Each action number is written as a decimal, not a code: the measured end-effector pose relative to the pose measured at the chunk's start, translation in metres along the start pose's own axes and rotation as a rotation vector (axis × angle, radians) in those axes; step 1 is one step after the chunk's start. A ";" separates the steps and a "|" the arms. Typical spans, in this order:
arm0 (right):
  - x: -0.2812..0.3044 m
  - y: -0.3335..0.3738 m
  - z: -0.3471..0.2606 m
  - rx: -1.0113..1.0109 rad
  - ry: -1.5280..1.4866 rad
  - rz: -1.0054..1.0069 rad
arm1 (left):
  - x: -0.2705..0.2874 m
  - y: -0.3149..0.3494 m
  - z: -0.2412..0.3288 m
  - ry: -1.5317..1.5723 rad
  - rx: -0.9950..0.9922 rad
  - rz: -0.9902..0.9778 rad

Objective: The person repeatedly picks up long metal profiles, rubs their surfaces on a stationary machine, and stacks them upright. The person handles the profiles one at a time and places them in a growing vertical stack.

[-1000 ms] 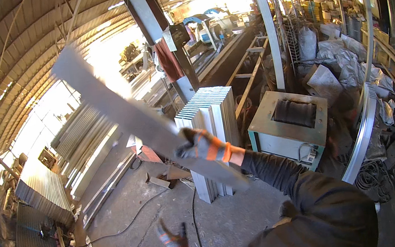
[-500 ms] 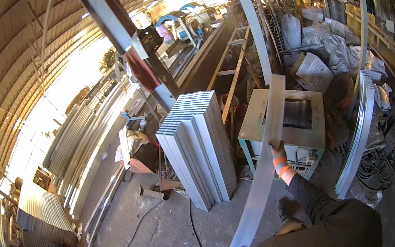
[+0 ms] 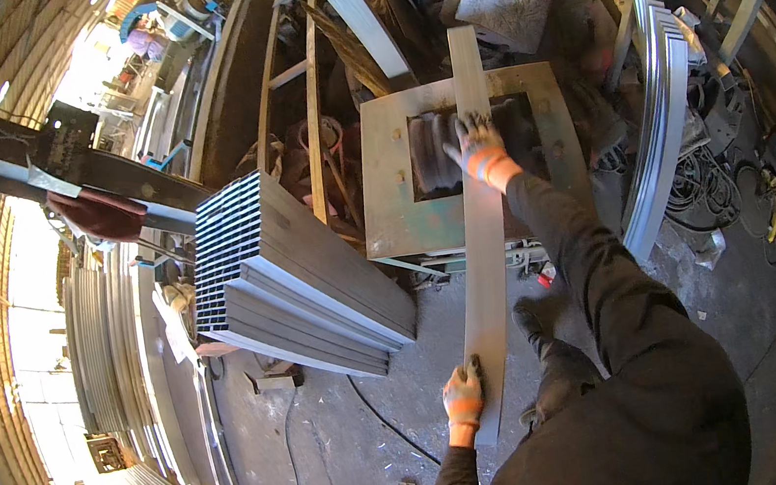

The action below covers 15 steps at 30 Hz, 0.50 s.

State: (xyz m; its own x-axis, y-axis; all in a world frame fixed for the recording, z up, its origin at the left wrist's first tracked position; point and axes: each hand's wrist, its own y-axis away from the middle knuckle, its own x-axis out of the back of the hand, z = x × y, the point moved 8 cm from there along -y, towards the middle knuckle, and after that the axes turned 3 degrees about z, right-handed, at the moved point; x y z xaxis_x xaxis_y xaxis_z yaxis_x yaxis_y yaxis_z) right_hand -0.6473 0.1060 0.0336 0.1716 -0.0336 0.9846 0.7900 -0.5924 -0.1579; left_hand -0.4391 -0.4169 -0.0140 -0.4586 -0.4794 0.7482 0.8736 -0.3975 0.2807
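Metal strip (image 3: 486, 268) seemingly laid across roller machine (image 3: 391, 192), near end overhanging; positioning step in hand, prob. Overhang clamped by L hand (image 3: 463, 396); R hand (image 3: 479, 147) spread flat on strip, over machine. Next, steady alignment called for, prob.

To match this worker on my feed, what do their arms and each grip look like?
The left grip and right grip wear grey work gloves with orange toward the cuffs. The sleeves are long, dark and creased, ending short of the gloves; no cables show on them.
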 end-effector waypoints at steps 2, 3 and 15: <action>-0.012 -0.049 0.018 -0.040 0.031 -0.125 | -0.009 -0.037 0.037 0.031 0.002 -0.015; -0.012 -0.066 0.023 -0.051 0.003 -0.095 | -0.011 -0.051 0.051 0.048 0.003 -0.019; 0.006 0.041 -0.006 -0.042 -0.014 0.115 | 0.003 0.031 0.014 0.136 0.108 -0.073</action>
State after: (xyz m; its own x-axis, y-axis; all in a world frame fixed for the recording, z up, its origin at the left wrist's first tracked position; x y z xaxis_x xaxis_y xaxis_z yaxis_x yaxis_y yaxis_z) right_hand -0.6177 0.0765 0.0339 0.2682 -0.0917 0.9590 0.7391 -0.6189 -0.2659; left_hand -0.4112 -0.4199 0.0049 -0.5324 -0.5565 0.6378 0.8465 -0.3521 0.3994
